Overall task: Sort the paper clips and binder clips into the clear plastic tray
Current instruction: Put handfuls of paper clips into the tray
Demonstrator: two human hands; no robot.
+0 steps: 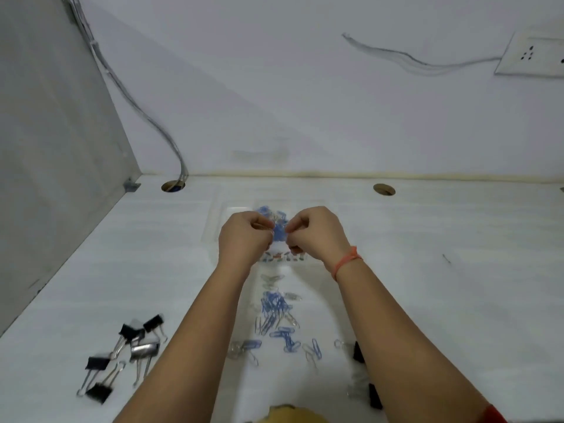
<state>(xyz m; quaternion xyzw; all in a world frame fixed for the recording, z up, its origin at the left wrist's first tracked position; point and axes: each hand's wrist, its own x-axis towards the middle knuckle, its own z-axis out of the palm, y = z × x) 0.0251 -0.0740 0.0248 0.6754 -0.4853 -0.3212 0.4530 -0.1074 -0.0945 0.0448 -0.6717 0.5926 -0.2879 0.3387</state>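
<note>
A clear plastic tray (224, 209) lies on the white desk, with blue paper clips (279, 232) inside it, partly hidden by my hands. My left hand (244, 236) and my right hand (317, 233) hover over the tray, fingers pinched close together around small clips; what each holds is blurred. Loose blue and silver paper clips (276, 312) are scattered on the desk between my forearms. Black and silver binder clips (134, 346) lie at the front left. More black binder clips (358, 352) peek out beside my right forearm.
A grey partition (55, 148) closes the left side. Two cable holes (173, 186) (384, 189) sit near the desk's back edge, cables rising from the left one. A wall socket (531, 56) is at the upper right. A yellow object (290, 415) shows at the bottom edge.
</note>
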